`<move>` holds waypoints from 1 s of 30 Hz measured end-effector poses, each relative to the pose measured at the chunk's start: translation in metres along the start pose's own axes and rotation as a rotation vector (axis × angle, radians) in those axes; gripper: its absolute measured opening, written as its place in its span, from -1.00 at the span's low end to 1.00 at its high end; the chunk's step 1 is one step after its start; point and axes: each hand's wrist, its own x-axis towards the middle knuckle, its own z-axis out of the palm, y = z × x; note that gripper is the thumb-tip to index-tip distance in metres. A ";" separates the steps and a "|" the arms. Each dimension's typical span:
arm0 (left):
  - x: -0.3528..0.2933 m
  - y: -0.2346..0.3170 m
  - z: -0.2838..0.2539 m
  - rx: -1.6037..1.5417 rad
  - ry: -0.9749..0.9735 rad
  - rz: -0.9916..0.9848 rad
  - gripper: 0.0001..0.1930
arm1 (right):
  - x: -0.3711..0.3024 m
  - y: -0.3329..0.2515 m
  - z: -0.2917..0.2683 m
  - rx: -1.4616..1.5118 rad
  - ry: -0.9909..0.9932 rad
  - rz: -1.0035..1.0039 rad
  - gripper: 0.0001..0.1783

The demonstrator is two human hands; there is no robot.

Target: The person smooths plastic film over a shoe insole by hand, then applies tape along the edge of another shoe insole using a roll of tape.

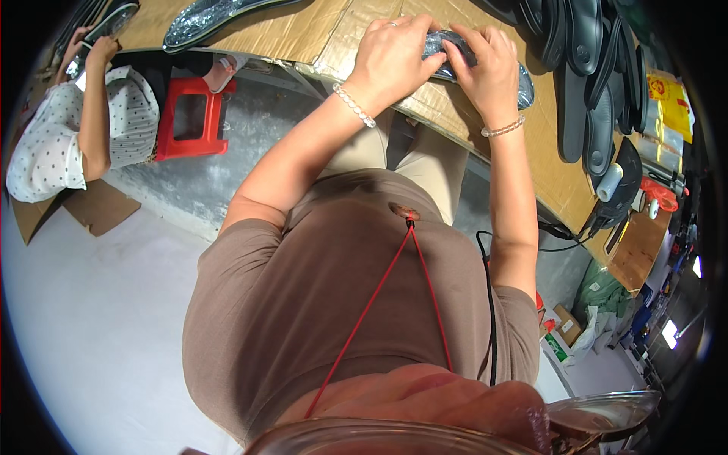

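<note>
In the head view, both hands are at the top of the frame, right of centre, gripping a wrapped sole (435, 44), dark and covered in shiny clear film. It lies crosswise over the table (303, 38), whose top is covered in brown cardboard. The left hand (390, 61) is closed on the sole's left part, its thumb pointing right along the film; its fingertips are hidden. The right hand (487, 72) is closed just beside it, fingers bent over the sole and thumb pressed on top. The sole's right end sticks out past the right hand. Each wrist wears a beaded bracelet, and the left hand a ring.

At the upper left of the frame, a second wrapped sole (205, 23) lies on the table, well apart from the hands. At the upper right, black soles (584, 98) lie heaped and overlapping, near the right hand. Past them, toward the right edge, are a yellow package (669, 106) and a red bag (658, 194).

At the far left, a co-worker (49, 144) in a dotted shirt holds a dark sole (115, 21). A red stool (167, 114) stands to that person's right, and flat cardboard (102, 208) lies on the floor below. In the middle, a pendant (404, 212) hangs on a red cord over the wearer's brown shirt (364, 303).
</note>
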 end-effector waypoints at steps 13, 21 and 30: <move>-0.005 -0.003 -0.001 -0.113 0.032 -0.002 -0.60 | 0.024 -0.001 -0.005 0.262 -0.207 0.212 -0.83; -0.006 -0.005 0.003 0.036 -0.023 0.012 -0.66 | 0.023 -0.001 -0.011 0.118 -0.017 -0.103 -0.89; -0.002 0.013 -0.022 -0.023 -0.101 -0.050 -0.61 | -0.001 -0.018 -0.014 0.264 -0.018 0.014 -0.80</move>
